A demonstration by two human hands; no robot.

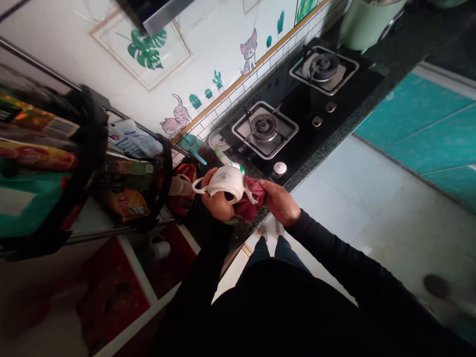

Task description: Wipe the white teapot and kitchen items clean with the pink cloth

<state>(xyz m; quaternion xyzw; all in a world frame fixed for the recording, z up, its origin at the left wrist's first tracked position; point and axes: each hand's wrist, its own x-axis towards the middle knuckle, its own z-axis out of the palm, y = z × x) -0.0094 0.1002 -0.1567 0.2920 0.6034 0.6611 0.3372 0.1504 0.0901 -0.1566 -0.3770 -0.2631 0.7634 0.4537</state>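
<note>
Cradling a round-bellied, glossy white ceramic teapot point(226, 181) in the bare left hand point(220, 204), curled around from below beside the looped handle, just over the dark speckled stone countertop point(238, 235) near the left end of a black glass gas hob point(303, 116). Grasping a crumpled dark-red fabric cloth point(244, 210) in the right hand point(281, 202), right against the spout. Tilted, lidless mouth toward the camera; too dark inside to tell of any contents. Resting on the hob, near the cloth, a small, round, glossy white lid-like piece point(280, 168). Packed into a black-ended wire rack point(92, 119) at left: a yellow-orange glossy plastic packet point(130, 203) with large letters too soft to read surely, a crinkled white-and-blue plastic packet point(134, 138) in tiny print, and a dark, orange-patterned flat carton point(40, 116) bearing a barcode. Standing below, in a dark-red-lined shelf, a white rounded mug point(160, 248), inside not visible. Printed faintly in grey on the teapot's belly, a small mark, not legible. Partly hidden behind the teapot, a slim white-and-green object point(223, 157), hard to identify. Cut off at the top edge, a pale-green rounded pot-like vessel point(366, 27). Cannot make out the fingertips beneath teapot and cloth
</note>
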